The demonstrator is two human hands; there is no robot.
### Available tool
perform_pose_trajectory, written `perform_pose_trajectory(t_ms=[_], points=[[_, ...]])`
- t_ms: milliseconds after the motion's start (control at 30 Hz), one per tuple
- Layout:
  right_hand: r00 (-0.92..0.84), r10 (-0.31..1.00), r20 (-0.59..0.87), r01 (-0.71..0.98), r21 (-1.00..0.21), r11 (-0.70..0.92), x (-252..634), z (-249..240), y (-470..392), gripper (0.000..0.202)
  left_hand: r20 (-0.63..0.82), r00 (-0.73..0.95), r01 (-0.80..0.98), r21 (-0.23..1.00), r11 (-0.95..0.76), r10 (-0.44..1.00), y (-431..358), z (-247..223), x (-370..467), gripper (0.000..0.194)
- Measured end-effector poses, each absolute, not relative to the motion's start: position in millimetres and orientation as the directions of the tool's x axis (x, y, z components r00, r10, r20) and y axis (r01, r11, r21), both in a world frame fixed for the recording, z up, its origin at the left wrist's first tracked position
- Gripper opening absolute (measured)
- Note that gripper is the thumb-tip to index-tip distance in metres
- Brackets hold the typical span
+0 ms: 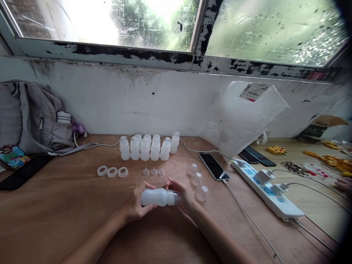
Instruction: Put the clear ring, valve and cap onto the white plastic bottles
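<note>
A frosted white bottle [155, 197] with a clear cap [172, 198] lies sideways in the air between my hands, its cap pointing right. My left hand [137, 203] wraps round the bottle's base end. My right hand [183, 195] closes round the capped end. Several similar bottles [145, 149] stand upright behind, near the wall. White rings [112, 172] lie in a row to the left, and small clear teats [153, 171] sit in a row at the middle. Clear caps [196, 179] form a line to the right of my right hand.
A phone [214, 166] on a cable and a white power strip [266, 190] lie at the right. Plastic packaging [242, 113] leans on the wall. A grey backpack [30, 113] stands left; another person's hand [343, 183] shows far right.
</note>
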State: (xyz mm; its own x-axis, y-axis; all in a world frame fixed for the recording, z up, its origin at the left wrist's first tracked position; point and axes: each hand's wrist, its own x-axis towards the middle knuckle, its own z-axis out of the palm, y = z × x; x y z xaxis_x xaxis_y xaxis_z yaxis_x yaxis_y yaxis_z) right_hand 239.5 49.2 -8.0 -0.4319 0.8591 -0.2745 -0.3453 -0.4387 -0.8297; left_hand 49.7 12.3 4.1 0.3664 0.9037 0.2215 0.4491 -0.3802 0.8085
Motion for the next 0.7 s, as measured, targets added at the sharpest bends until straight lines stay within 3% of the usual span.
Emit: perform_pose_trajectory(t_ms=[200,533,700], points=[[-0.4,0.877,-0.268,-0.339,-0.845,-0.413,239,-11,50,0.035,0.261,0.364,0.487,0.765,-0.421,0.894,12,4,50,0.038],[-0.055,0.997,-0.056,-0.239,-0.969,-0.068,244,-19,60,0.028,0.41,0.4,0.482,0.666,-0.569,0.82,11,-3,53,0.039],[-0.04,0.999,-0.031,-0.21,-0.977,-0.039,244,-6,56,0.031,0.483,0.209,0.497,0.696,-0.518,0.85,15,-9,48,0.037]])
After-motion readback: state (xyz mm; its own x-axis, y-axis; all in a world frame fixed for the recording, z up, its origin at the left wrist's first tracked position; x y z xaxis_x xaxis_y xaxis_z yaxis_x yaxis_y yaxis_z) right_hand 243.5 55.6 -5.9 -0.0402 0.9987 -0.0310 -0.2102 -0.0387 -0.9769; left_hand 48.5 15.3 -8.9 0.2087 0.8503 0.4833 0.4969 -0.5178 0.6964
